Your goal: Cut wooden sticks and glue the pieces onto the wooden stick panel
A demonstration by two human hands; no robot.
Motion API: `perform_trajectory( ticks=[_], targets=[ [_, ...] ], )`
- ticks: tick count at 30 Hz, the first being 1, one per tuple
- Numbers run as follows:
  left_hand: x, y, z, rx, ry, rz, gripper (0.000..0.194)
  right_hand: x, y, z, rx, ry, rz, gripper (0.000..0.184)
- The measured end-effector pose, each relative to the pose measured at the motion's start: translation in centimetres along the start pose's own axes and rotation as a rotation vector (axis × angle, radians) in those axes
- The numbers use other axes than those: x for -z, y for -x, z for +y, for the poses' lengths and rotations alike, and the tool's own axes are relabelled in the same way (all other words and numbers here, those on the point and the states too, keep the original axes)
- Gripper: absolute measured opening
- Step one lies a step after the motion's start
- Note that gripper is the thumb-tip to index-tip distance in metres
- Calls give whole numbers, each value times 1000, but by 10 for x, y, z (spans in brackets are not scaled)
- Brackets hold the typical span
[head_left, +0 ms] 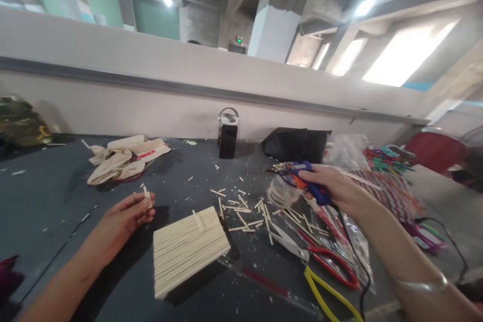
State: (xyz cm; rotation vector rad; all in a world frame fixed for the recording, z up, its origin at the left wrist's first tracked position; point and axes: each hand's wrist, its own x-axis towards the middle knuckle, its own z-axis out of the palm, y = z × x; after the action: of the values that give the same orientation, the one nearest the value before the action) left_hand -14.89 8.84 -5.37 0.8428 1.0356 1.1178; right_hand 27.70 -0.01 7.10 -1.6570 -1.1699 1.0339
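My left hand (132, 216) pinches a short pale wooden stick (147, 197) between thumb and fingers, above the dark table. To the right of it stands a block of pale sticks laid side by side (188, 251), with one short stick (198, 221) lying across its top. My right hand (328, 186) is wrapped round a blue glue gun (317, 192) with an orange trigger. The gun's nozzle points left, over a clear plastic container (283, 192). Beneath and in front of it lie several loose cut sticks (245, 211).
Red-handled cutters (328, 259) and a yellow-handled tool (332, 297) lie at front right, beside plastic wrappers (354, 241). A black phone (228, 142) leans on a white device at the back. Cloth gloves (124, 158) lie back left, a black pouch (296, 144) back right. The gun's cord (354, 251) trails forward.
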Motion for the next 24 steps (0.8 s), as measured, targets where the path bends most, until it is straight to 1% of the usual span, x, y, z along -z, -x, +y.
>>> perform_trajectory(
  ticks=[3,5,7,10,14,16,18,19,20,21,22,23,24],
  targets=[
    [-2,3,0,-30,-14,14,28,18,-9,2,-21,108,3,32],
    [-5,6,3,-62,-18,18,27,22,-14,3,-32,207,9,34],
    [-9,11,6,-89,-30,5,26,23,-18,4,-34,333,41,37],
    [-15,17,10,-129,-54,-38,25,22,-25,8,-19,545,127,39],
    [-19,21,11,-189,-76,-96,19,23,-32,17,39,785,256,40],
    [-18,20,10,-201,-74,-115,16,24,-26,19,51,873,331,41],
    [-16,17,8,-194,-56,-128,13,22,-12,17,80,950,435,44],
    [-16,15,8,-185,-35,-131,12,19,-2,15,113,974,493,45],
    [-15,14,8,-177,-4,-131,12,14,10,11,221,1005,582,43],
    [-16,14,10,-173,31,-126,11,7,23,7,359,990,634,38],
    [-19,16,12,-179,65,-117,11,-3,36,4,498,932,657,30],
    [-23,20,15,-189,101,-110,11,-14,48,1,634,866,642,22],
    [-30,27,19,-203,124,-107,10,-27,59,-1,739,804,580,16]
  ],
)
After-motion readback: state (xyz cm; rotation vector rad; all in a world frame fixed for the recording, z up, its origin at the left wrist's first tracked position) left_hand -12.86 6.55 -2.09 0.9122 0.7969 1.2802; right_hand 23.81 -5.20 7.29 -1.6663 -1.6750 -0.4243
